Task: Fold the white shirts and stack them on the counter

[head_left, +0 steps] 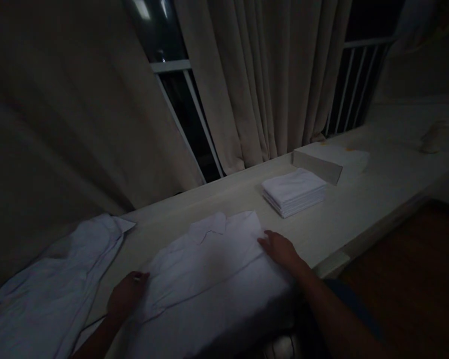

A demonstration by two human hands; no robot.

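Observation:
A white collared shirt (209, 262) lies spread on the pale ledge in front of me, collar toward the window and its lower part hanging over the near edge. My left hand (126, 295) is closed at the shirt's left side, with the fingertips pinching its edge. On the opposite side, my right hand (282, 251) has its fingers curled at the fabric's right edge near the shoulder. The light is dim, and the fingertips partly blend into shadow.
A neat stack of folded white cloth (294, 192) sits right of the shirt, beside an open white box (318, 165). More white garments (56, 284) lie at the left. Beige curtains (247, 85) and a railing back the ledge (344, 219); its front edge drops to a brown floor (415, 279).

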